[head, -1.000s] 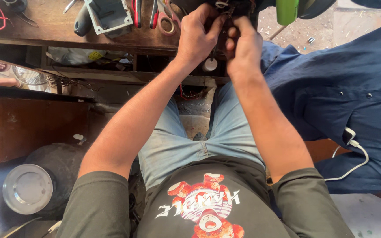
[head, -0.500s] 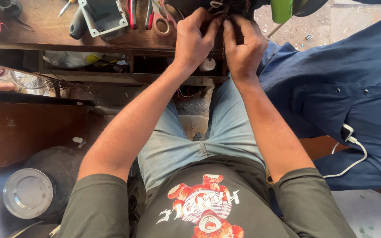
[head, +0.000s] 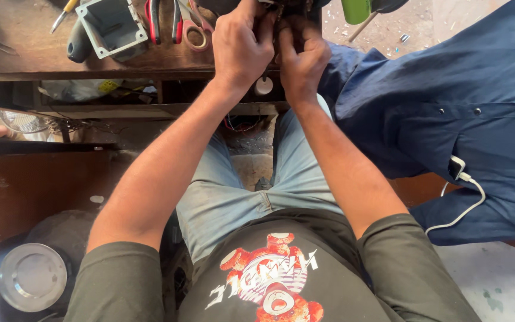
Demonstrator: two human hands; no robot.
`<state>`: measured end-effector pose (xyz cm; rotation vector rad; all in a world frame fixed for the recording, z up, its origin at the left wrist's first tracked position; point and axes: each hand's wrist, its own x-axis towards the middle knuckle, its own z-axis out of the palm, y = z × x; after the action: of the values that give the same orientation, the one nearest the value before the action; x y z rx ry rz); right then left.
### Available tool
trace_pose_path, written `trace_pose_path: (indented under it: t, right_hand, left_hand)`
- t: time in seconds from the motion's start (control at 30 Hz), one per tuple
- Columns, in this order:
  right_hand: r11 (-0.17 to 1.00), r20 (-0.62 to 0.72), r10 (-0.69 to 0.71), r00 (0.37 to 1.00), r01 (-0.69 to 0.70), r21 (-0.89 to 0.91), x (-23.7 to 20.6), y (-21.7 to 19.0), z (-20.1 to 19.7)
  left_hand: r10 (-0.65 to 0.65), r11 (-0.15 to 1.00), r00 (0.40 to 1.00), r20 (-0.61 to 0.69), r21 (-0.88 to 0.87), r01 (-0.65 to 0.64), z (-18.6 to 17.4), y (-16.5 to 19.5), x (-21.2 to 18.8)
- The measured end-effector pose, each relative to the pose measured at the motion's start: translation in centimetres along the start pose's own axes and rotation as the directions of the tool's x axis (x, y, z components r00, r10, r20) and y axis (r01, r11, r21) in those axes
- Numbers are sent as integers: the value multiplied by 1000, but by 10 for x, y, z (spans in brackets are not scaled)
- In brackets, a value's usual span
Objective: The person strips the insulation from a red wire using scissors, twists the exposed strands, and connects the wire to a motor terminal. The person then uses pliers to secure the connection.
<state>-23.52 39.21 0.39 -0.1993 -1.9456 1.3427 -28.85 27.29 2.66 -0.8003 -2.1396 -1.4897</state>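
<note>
A wooden worktop (head: 25, 59) runs along the top of the view. At its near edge, both hands meet on a small dark part (head: 290, 7) that is mostly hidden and cut off by the frame. The left hand (head: 242, 45) is curled shut over its left side, and the right hand (head: 302, 56) pinches it from the right, knuckles touching. Left of them lie a grey open box (head: 111, 27), red-handled pliers (head: 162, 18) and scissors (head: 195, 27). A green handle (head: 356, 11) stands just right.
</note>
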Motion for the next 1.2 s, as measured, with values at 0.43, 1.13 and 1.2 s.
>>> trace_pose_path:
  t: [0.43,1.13,1.2]
  right_hand:
    - [997,-23,-79,997,79,20,1,11,1]
    - [664,385,-470,795,605,-440,25,3,-33]
    - [744,351,-371,860,501,-441,24,-1,-30]
  left_hand:
    - [-124,992,992,-32,-32,123,14,-4,-11]
    - [5,996,1000,30,-85,-2,9,-10,-8]
    - [19,997,999,36,-70,-16,8,-10,-7]
